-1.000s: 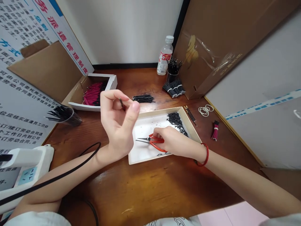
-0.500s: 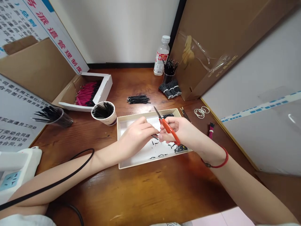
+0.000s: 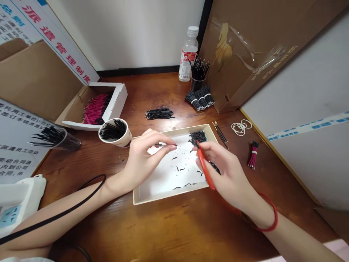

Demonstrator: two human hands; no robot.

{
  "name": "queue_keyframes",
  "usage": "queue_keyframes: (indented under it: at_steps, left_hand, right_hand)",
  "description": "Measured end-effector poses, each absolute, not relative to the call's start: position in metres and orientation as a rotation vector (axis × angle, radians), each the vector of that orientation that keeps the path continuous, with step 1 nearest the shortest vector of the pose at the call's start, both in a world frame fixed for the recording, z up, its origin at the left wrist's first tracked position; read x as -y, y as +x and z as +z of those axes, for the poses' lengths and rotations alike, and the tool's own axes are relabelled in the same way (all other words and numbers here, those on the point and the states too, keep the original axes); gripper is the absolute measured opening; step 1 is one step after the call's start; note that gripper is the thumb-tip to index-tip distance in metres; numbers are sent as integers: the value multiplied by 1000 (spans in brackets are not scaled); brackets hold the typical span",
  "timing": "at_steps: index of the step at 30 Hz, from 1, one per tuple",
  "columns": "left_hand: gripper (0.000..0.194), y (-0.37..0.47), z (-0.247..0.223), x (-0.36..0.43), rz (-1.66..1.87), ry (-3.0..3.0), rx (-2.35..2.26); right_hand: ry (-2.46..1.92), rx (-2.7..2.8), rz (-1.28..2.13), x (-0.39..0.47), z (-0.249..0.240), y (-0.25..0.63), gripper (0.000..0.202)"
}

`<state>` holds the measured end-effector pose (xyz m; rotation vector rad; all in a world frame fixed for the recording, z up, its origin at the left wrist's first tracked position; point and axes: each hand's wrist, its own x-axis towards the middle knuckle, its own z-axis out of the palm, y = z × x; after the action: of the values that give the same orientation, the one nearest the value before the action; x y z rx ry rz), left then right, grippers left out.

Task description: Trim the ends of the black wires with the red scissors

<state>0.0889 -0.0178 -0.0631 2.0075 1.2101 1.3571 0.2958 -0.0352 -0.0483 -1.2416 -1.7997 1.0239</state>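
Observation:
My left hand (image 3: 143, 156) is over the left part of a shallow cream tray (image 3: 160, 198), pinching a thin black wire (image 3: 160, 145) between thumb and forefinger. Most of that wire is hidden by the fingers. At the tray's right side, my right hand (image 3: 229, 173) is closed around orange-handled scissors (image 3: 204, 165), their tip pointing up and away from me. The two hands are apart. Short black scraps (image 3: 178, 169) are scattered on the tray's white bottom, and a black heap of them (image 3: 198, 137) fills its far right corner.
Black wires stand in a paper cup (image 3: 125, 140), a clear cup (image 3: 72, 141) and a cup by the bottle (image 3: 188, 60). Beyond the tray lies a loose wire pile (image 3: 159, 113). Tied black bundles (image 3: 200, 99), rubber bands (image 3: 241, 127) and a magenta bundle (image 3: 254, 155) are rightward.
My hands have separated. The right hand with the scissors has moved right and toward me, and the scissors have tilted. The left hand has shifted left, still pinching the wire. The view has shifted slightly.

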Motion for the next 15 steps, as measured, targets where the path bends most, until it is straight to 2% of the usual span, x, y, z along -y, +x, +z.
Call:
queue_keyframes:
  at_steps: [3,5,15]
  left_hand:
    - [10,88,-65,18,1419,1865,-1262]
    - [12,88,-66,18,1435,1832,-1277]
    - [8,89,-66,20,1404,1841,-1281]
  right_hand:
    - [-1264,1959,713,44,-56,297,7]
    - [-1247,1989,642,46,-58,296,7]
    - [-1259,1987,670,44,-58,293,7]
